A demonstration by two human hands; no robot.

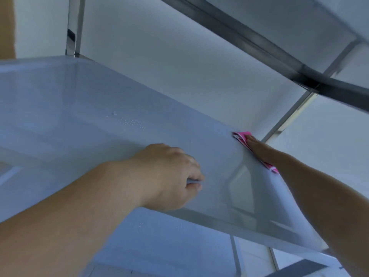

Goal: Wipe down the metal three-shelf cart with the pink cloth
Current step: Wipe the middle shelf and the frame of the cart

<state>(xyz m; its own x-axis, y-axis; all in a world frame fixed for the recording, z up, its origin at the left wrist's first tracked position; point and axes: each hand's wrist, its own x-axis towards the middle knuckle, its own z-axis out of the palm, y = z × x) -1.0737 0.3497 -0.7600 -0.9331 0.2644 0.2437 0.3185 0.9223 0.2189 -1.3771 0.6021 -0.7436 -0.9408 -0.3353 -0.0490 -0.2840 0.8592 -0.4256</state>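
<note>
The metal cart's middle shelf (99, 108) fills the view, tilted, with water droplets near its centre. My right hand (261, 149) lies flat with straight fingers on the pink cloth (242, 135), pressing it onto the shelf's far right edge. A bit of the cloth also shows behind the wrist. My left hand (171, 174) rests on the shelf near its front edge, fingers curled round a small grey object (192, 181) that is mostly hidden. The lower shelf (159, 242) shows beneath, also with a few droplets.
The underside and dark rail of the top shelf (279, 56) cross the upper right. Upright metal posts stand at the back left (74, 27) and right (289, 116). A white wall is behind the cart.
</note>
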